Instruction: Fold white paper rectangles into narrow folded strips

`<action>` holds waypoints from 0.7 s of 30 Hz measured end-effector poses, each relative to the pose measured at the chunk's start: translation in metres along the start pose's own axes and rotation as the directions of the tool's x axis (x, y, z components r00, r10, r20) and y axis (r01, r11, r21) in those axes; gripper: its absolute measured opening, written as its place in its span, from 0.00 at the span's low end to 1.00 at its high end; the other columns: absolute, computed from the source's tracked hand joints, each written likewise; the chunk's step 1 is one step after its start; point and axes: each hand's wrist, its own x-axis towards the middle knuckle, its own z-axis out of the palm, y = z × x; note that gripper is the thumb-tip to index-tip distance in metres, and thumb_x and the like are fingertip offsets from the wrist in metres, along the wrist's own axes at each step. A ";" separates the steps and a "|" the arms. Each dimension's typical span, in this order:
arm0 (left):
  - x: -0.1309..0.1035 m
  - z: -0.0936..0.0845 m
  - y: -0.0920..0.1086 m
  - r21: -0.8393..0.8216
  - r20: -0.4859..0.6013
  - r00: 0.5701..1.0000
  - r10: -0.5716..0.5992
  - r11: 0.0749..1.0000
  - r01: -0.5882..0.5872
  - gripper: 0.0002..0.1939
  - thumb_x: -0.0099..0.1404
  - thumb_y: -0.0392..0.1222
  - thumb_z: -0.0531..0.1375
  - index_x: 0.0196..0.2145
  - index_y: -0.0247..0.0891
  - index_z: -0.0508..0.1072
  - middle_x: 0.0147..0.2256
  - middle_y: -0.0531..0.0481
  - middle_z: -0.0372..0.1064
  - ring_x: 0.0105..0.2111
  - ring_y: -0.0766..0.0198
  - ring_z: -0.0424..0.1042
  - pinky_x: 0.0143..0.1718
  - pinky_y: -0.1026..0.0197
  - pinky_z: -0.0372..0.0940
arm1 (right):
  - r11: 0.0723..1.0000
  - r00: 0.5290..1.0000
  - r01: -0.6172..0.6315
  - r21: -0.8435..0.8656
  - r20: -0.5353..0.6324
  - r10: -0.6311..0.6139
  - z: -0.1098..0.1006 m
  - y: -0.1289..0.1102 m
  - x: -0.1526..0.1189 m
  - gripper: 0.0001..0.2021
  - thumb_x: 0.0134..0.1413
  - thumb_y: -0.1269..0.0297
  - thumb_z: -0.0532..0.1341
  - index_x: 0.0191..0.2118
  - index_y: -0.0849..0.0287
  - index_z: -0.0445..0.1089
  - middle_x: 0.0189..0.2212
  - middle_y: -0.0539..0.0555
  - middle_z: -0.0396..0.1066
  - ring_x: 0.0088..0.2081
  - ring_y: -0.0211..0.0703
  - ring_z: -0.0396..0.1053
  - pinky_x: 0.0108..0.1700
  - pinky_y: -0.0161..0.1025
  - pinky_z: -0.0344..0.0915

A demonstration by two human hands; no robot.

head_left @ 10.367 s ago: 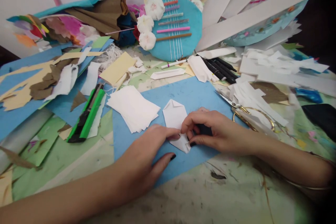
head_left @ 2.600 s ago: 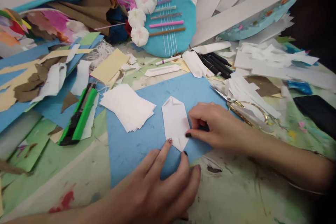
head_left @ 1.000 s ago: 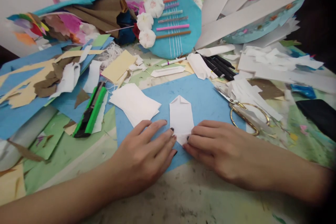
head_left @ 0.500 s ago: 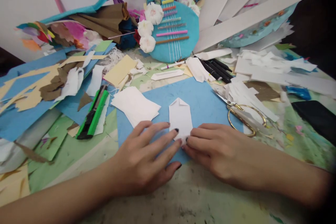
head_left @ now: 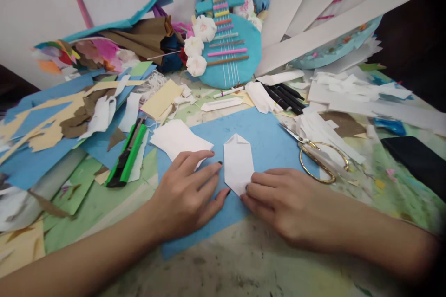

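Observation:
A white folded paper [head_left: 238,162] with a pointed top and a creased flap lies on the blue sheet [head_left: 272,141]. My right hand [head_left: 278,204] pinches its lower right corner between thumb and fingers. To the left of the paper, my left hand [head_left: 193,190] hovers low over the blue sheet, fingers apart and holding nothing. Just above my left fingertips is a stack of white paper pieces [head_left: 177,139], partly covered by them.
A green cutter [head_left: 127,155] lies left, gold-handled scissors [head_left: 322,155] right. Black markers [head_left: 284,96] and a blue paper guitar [head_left: 232,46] are at the back. Paper scraps [head_left: 73,116] pile up left; a dark flat object [head_left: 414,160] rests far right.
My left hand has moved left off the folded paper, uncovering its lower left edge. My right hand keeps its grip on the corner. The camera view has shifted slightly.

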 end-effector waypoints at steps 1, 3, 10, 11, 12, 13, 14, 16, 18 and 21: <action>0.000 0.002 -0.003 -0.025 -0.014 1.000 -0.015 1.000 0.014 0.04 0.59 0.35 0.60 0.34 0.36 0.73 0.38 0.46 0.74 0.46 0.48 0.68 0.41 0.46 0.65 | 1.000 0.999 -0.008 -0.004 -0.037 0.008 0.003 0.000 0.000 0.11 0.60 0.72 0.52 0.31 0.64 0.70 0.25 0.55 0.66 0.28 0.40 0.59 0.30 0.40 0.53; 0.000 0.005 -0.008 -0.078 -0.025 0.998 -0.061 0.995 0.059 0.06 0.59 0.32 0.59 0.35 0.36 0.73 0.38 0.47 0.74 0.45 0.53 0.68 0.43 0.48 0.66 | 1.000 0.994 0.015 -0.020 -0.108 -0.017 0.010 0.001 0.000 0.10 0.59 0.71 0.53 0.31 0.63 0.70 0.25 0.54 0.66 0.29 0.41 0.59 0.31 0.40 0.52; 0.002 0.013 -0.012 -0.172 -0.014 0.992 -0.128 0.977 0.124 0.09 0.61 0.30 0.56 0.39 0.35 0.73 0.38 0.46 0.74 0.42 0.56 0.69 0.43 0.50 0.66 | 0.994 0.954 -0.099 -0.053 -0.288 0.080 0.026 -0.004 0.014 0.10 0.58 0.73 0.54 0.26 0.64 0.68 0.26 0.54 0.63 0.32 0.42 0.56 0.32 0.42 0.47; 0.003 0.014 -0.012 -0.183 -0.018 0.991 -0.133 0.975 0.127 0.09 0.61 0.30 0.56 0.39 0.35 0.73 0.38 0.46 0.74 0.41 0.57 0.69 0.43 0.50 0.66 | 0.992 0.951 -0.111 -0.060 -0.296 0.088 0.026 -0.005 0.016 0.11 0.57 0.74 0.54 0.25 0.64 0.67 0.26 0.54 0.62 0.32 0.42 0.55 0.31 0.41 0.47; 0.003 0.015 -0.012 -0.196 -0.023 0.990 -0.140 0.972 0.133 0.09 0.61 0.30 0.56 0.39 0.35 0.73 0.38 0.46 0.74 0.41 0.57 0.69 0.43 0.50 0.66 | 0.991 0.949 -0.116 -0.073 -0.302 0.089 0.027 -0.006 0.016 0.11 0.57 0.75 0.55 0.24 0.64 0.67 0.25 0.53 0.61 0.32 0.42 0.55 0.31 0.41 0.46; 0.004 0.015 -0.012 -0.211 -0.029 0.988 -0.151 0.967 0.142 0.09 0.60 0.30 0.56 0.38 0.35 0.73 0.37 0.46 0.74 0.40 0.57 0.69 0.42 0.50 0.66 | 0.989 0.947 -0.117 -0.090 -0.309 0.084 0.028 -0.006 0.017 0.11 0.57 0.75 0.55 0.24 0.64 0.67 0.25 0.53 0.61 0.32 0.42 0.55 0.31 0.41 0.46; 0.004 0.015 -0.012 -0.231 -0.040 0.986 -0.162 0.962 0.148 0.09 0.60 0.30 0.56 0.38 0.35 0.73 0.37 0.46 0.74 0.40 0.57 0.69 0.42 0.51 0.66 | 0.988 0.947 -0.113 -0.107 -0.313 0.074 0.028 -0.006 0.016 0.11 0.57 0.74 0.55 0.24 0.64 0.67 0.25 0.54 0.61 0.32 0.42 0.55 0.31 0.42 0.46; 0.005 0.014 -0.013 -0.281 -0.062 0.981 -0.186 0.946 0.162 0.10 0.60 0.29 0.56 0.38 0.36 0.73 0.36 0.46 0.74 0.39 0.58 0.69 0.41 0.51 0.67 | 0.986 0.949 -0.107 -0.129 -0.309 0.062 0.029 -0.002 0.015 0.11 0.56 0.74 0.56 0.24 0.64 0.67 0.26 0.54 0.62 0.33 0.43 0.55 0.31 0.42 0.47; 0.006 0.012 -0.014 -0.321 -0.076 0.970 -0.231 0.927 0.196 0.11 0.60 0.29 0.55 0.39 0.37 0.72 0.37 0.46 0.73 0.40 0.59 0.69 0.42 0.52 0.67 | 0.989 0.942 -0.115 -0.096 -0.325 0.078 0.029 0.003 0.014 0.10 0.56 0.74 0.55 0.24 0.64 0.67 0.26 0.55 0.63 0.33 0.43 0.56 0.32 0.41 0.50; 0.007 0.010 -0.017 -0.315 -0.062 0.929 -0.366 0.890 0.329 0.15 0.59 0.30 0.55 0.45 0.37 0.69 0.43 0.44 0.70 0.44 0.58 0.68 0.45 0.51 0.65 | 0.978 0.881 -0.148 0.148 -0.429 0.198 0.025 0.014 0.011 0.09 0.55 0.75 0.55 0.27 0.64 0.70 0.27 0.55 0.65 0.33 0.41 0.58 0.33 0.40 0.55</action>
